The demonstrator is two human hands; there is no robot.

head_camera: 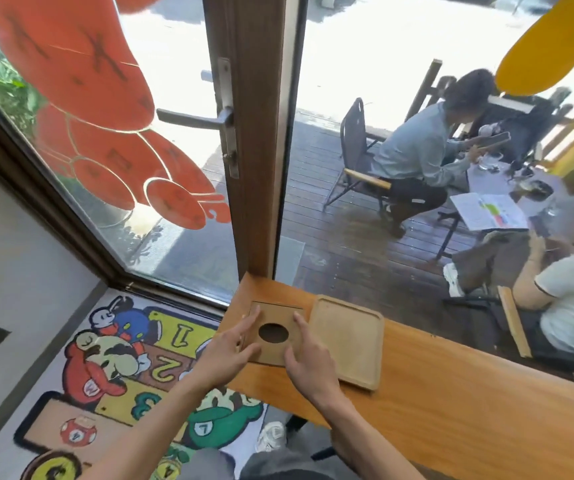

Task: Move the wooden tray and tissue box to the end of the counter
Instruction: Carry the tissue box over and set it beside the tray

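A square wooden tissue box (278, 318) with a round dark hole in its top sits at the left end of the wooden counter (451, 410), close to the door post. Right beside it lies the flat, empty wooden tray (347, 341) with a low rim, nearly touching the box. My left hand (230, 348) hovers over the box's left edge with spread fingers. Over the box's right edge is my right hand (308, 362), fingers also apart. Neither hand holds anything; whether the fingertips touch the box is unclear.
A wooden door frame (254, 133) with a metal handle rises just behind the counter end. The counter runs along a window; outside, two people sit at tables on a deck. A colourful cartoon floor mat (122, 368) lies below left.
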